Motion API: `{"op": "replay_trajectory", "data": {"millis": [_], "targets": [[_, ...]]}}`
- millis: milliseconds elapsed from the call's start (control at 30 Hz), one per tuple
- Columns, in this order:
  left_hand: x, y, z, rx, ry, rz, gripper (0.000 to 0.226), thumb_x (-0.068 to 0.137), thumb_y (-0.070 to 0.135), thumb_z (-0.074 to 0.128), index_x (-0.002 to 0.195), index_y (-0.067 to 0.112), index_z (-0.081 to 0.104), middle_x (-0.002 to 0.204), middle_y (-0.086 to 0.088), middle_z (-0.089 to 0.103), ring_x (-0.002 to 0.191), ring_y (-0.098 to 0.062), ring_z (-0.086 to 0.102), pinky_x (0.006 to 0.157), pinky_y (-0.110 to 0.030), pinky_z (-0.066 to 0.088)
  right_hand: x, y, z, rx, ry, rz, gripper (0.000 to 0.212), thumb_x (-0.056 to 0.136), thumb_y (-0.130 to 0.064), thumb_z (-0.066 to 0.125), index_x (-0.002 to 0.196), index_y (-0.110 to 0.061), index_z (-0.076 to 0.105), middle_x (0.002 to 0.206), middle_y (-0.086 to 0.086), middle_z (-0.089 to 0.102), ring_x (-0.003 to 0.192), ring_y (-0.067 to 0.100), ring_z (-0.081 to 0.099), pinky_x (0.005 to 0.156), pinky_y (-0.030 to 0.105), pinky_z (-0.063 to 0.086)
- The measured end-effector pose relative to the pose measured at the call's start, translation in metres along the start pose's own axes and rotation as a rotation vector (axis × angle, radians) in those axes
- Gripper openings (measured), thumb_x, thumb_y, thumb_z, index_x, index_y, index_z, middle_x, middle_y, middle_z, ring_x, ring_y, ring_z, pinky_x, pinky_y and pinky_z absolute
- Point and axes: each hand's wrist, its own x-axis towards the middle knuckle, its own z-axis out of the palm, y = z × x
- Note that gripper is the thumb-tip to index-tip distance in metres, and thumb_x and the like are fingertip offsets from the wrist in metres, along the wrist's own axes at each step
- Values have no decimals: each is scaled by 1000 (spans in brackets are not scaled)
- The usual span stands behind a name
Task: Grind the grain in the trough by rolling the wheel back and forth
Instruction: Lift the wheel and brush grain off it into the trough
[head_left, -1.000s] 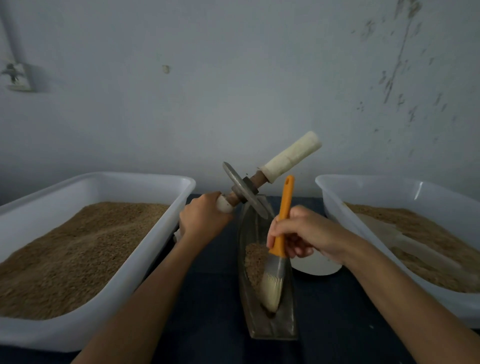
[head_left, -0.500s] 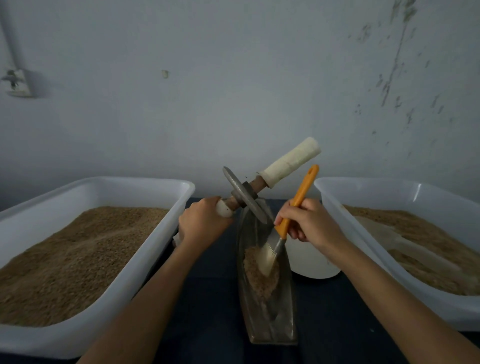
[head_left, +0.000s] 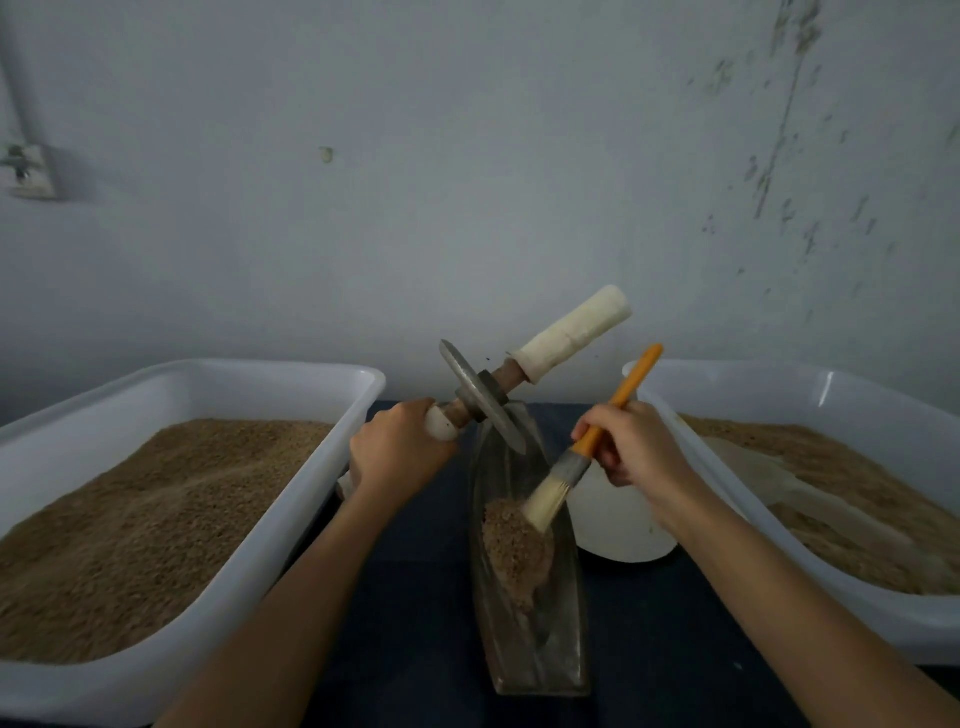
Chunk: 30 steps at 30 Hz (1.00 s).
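Meanwhile, right hand (head_left: 641, 447), grip on the brush (head_left: 558, 483), had swept the grain (head_left: 514, 551) from the trough's (head_left: 563, 649) near end into a mid-trough heap; left hand (head_left: 397, 449) gripped the wheel (head_left: 480, 397) lifted clear, so rolling could resume.

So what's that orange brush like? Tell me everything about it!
The brush has a thin orange handle, a grey metal-looking band and pale cream bristles. It is tilted, handle up and to the right, bristles down and left. The right hand pinches the handle near the middle. The bristle tips touch the brown grain heaped inside the narrow trough.
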Motion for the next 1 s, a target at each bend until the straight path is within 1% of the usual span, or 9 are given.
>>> {"op": "replay_trajectory", "data": {"millis": [133,267,367,467,567,700,867,933,1000], "targets": [[0,0,-2,-8,10,-12,17,85,36,60,72,30,52,65,15,49,65,-8,50,62,-27,39,3,3,-5,-13,97,-57,30,95,-7,48,67,-4,59,35,-8,44,32,1,44,35,11,30],[0,1,-2,-1,20,-23,12,84,34,62,76,28,54,65,15,48,67,-10,51,63,-27,39,11,11,-7,-167,169,-109,28,98,-15,50,73,-8,63,55,-2,54,54,7,54,58,22,41],[0,1,-2,1,18,1,12,84,34,62,78,28,55,65,15,49,66,-9,51,62,-26,39,14,13,-8,-155,247,-172,27,97,-16,50,74,-8,63,54,-3,50,48,4,51,47,13,38],[-1,1,-2,2,2,13,13,85,36,61,77,27,56,66,14,51,68,-10,54,63,-27,39,16,15,-8,-62,166,-163,31,98,-16,50,71,-9,63,48,-3,47,38,-1,47,38,9,32],[-2,1,-1,-3,-2,14,13,87,35,60,78,26,57,69,12,54,69,-10,55,64,-27,40,17,21,-5,-134,69,-130,32,100,-17,49,72,-10,64,52,2,50,38,1,46,40,10,33],[-2,1,-1,4,7,11,14,87,37,58,80,25,58,71,11,54,71,-12,56,65,-28,40,18,20,-9,-184,218,-182,30,98,-18,51,71,-14,64,58,0,54,57,12,53,56,23,39],[0,-1,2,9,-6,-1,14,86,39,59,83,25,59,78,6,61,74,-15,59,67,-30,45,13,11,-18,-68,344,-356,30,98,-17,50,72,-9,62,53,-3,49,49,7,46,50,23,36],[2,-1,3,8,-34,-16,13,83,39,62,85,26,59,79,5,62,75,-17,60,67,-32,46,10,14,-21,-173,346,-479,27,97,-18,53,74,-9,63,57,1,54,50,8,50,49,16,37],[2,-3,5,1,-28,-25,12,85,39,61,83,28,57,76,7,60,71,-13,57,64,-30,44,7,23,-21,-431,301,-581,19,95,-15,57,80,-9,68,69,4,63,59,6,54,54,9,36]]}}
